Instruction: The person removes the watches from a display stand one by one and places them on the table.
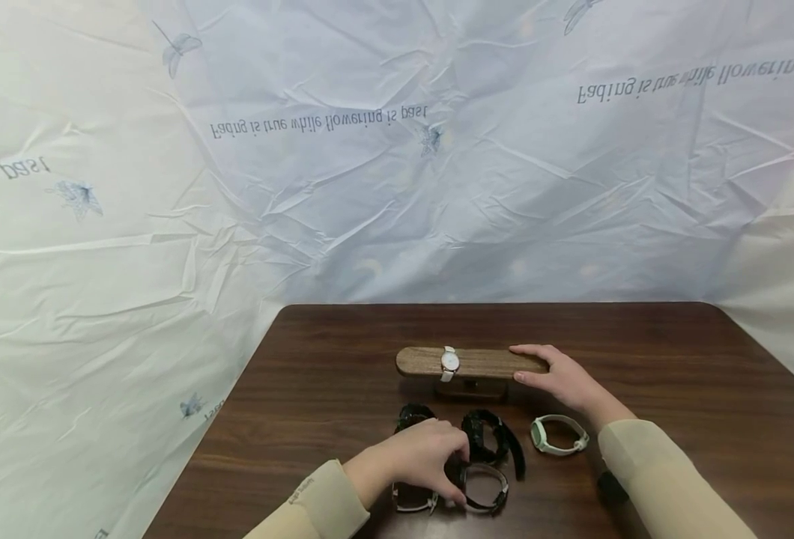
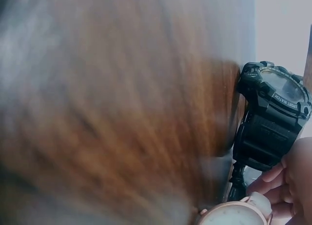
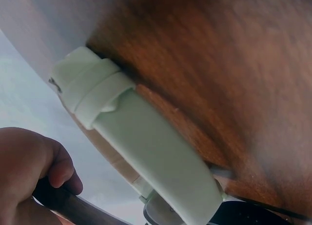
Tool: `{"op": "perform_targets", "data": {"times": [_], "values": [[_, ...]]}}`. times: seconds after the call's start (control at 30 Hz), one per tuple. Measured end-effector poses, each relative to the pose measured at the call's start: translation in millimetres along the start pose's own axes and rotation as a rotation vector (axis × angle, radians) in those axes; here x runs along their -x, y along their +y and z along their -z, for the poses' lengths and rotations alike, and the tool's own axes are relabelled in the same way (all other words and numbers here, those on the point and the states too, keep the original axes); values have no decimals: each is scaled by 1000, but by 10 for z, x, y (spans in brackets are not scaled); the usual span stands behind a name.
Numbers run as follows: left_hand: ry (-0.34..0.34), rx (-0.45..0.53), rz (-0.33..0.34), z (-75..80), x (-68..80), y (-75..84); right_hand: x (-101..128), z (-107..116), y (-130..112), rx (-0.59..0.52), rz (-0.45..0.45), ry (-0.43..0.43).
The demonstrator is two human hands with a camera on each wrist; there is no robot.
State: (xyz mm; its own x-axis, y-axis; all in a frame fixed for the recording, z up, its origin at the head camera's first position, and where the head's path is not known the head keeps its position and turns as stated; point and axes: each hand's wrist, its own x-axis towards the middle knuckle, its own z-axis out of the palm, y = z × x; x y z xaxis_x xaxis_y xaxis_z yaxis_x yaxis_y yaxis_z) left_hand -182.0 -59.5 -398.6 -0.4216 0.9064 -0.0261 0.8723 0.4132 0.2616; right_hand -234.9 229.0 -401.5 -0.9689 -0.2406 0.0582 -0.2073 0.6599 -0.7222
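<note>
A wooden watch stand point(image 1: 478, 362) sits mid-table with a white watch point(image 1: 448, 363) strapped round its bar. My right hand point(image 1: 553, 374) grips the bar's right end; in the right wrist view the thumb point(image 3: 53, 166) curls over the dark bar point(image 3: 63, 205). My left hand point(image 1: 427, 455) is curled over a group of watches near the front edge. Its fingers point(image 2: 287, 186) pinch a rose-cased watch with a pale strap point(image 2: 234, 214), also seen as the pale-strapped watch point(image 1: 410, 500). A chunky black sport watch point(image 2: 273, 112) stands just beyond the fingers.
A pale green watch point(image 1: 559, 436) lies right of the group; its strap point(image 3: 141, 142) fills the right wrist view. Two black watches point(image 1: 491, 440) point(image 1: 413, 414) and a dark-banded one point(image 1: 486, 488) lie around my left hand. A crinkled printed sheet point(image 1: 397, 187) backs the brown table point(image 1: 302, 389).
</note>
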Motion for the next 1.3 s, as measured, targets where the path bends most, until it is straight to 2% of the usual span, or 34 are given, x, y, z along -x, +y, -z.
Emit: {"op": "perform_targets", "data": {"times": [0.13,0.37,0.6,0.87,1.1,1.3], "values": [[-21,20,3,-24,-6,2,8,1,-1,7,3,5],[29,-83,-55,-42,-13,-21,22,11,-23,-7,3,9],[28,-47,-75,-44,-14,-18,9,15,-11,-9,1,11],[25,-55,-72,-72,-9,-8,16,-2,-10,-9,5,3],[74,-59,-104,-50,-1,-25,23,-2,-18,4,-3,15],[105,-15,-110,-13,9,-54,20,1,-27,-10,-6,10]]}}
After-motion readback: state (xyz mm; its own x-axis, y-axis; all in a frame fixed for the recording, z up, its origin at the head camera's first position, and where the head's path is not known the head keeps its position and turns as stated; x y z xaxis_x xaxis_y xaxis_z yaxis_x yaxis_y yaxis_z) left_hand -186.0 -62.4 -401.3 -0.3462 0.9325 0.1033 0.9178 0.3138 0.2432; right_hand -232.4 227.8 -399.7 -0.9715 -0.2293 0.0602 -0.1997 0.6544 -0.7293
